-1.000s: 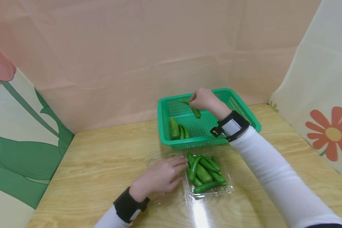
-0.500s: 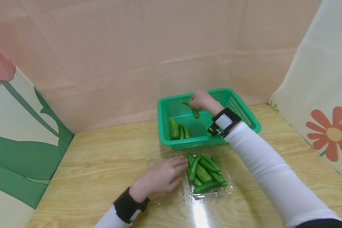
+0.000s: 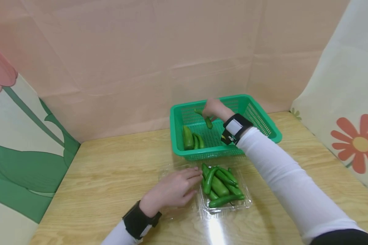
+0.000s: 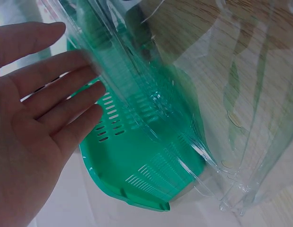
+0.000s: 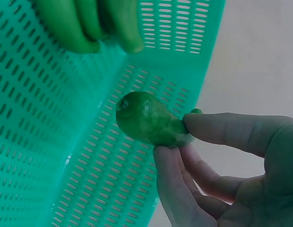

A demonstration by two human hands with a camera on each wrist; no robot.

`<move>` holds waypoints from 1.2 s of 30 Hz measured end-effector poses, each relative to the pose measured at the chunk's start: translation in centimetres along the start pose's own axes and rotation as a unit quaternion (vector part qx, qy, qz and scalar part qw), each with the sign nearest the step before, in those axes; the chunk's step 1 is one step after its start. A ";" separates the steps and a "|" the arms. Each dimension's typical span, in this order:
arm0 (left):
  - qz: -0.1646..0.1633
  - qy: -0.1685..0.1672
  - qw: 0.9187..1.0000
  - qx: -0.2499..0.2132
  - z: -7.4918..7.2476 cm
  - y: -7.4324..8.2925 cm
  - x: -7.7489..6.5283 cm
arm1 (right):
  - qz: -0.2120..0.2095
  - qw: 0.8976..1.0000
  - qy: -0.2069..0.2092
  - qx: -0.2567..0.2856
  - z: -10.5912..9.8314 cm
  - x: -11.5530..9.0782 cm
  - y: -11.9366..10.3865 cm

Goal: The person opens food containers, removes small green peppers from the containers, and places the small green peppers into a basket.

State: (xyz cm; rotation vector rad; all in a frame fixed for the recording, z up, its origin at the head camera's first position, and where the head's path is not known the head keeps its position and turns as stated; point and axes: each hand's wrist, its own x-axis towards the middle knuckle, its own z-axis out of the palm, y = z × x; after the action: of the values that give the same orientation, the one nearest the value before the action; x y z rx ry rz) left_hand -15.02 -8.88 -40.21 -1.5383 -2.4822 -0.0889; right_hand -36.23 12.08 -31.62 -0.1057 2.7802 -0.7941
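Over the green plastic basket, my right hand pinches a green pepper between thumb and fingers. Below it in the basket lie several green peppers, grouped at the left end. A clear plastic clamshell box stands in front, its base heaped with green peppers. My left hand lies over the box's open lid, fingertips right at the edge beside the heap. In the left wrist view, its fingers are extended against the clear plastic.
The wooden table carries both containers. A pinkish backdrop sheet hangs behind the basket. Sheets with a tulip print and a red flower print flank the left and right sides.
My right hand has moved slightly left and lower into the basket with the pepper, its forearm swinging left too. The left hand stays in place on the box.
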 end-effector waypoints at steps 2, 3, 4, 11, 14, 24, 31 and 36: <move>0.000 -0.003 1.000 0.000 0.0 0.0 0.0 | 0.012 1.000 -0.009 -0.013 0.3 0.4 0.1; 0.000 -0.005 1.000 0.001 0.0 0.0 0.0 | 0.018 1.000 -0.012 -0.022 0.4 0.6 0.1; -0.001 -0.008 1.000 0.000 0.0 0.0 0.0 | 0.022 0.999 -0.018 -0.029 0.5 0.7 0.2; -0.006 -0.017 1.000 -0.003 -0.1 0.0 0.0 | 0.031 0.995 -0.092 -0.023 1.0 1.7 1.0; -0.007 -0.017 1.000 -0.001 -0.1 0.1 0.0 | 0.035 0.992 -0.116 -0.026 1.1 1.8 1.2; -0.003 -0.008 1.000 -0.001 -0.3 0.1 0.1 | 0.049 0.983 -0.172 -0.029 2.7 2.6 2.4; -0.006 -0.016 1.000 -0.003 -0.3 0.2 0.0 | 0.030 0.971 -0.225 -0.070 3.6 2.4 2.8; -0.011 -0.025 1.000 -0.008 -0.3 0.2 0.0 | 0.037 0.966 -0.248 -0.066 3.7 2.0 2.7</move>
State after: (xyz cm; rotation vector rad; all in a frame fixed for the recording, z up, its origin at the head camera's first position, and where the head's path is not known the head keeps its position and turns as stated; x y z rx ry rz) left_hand -14.77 -8.80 -39.89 -1.5373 -2.5429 -0.0759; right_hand -37.22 12.18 -36.54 -0.1952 2.3397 -0.4793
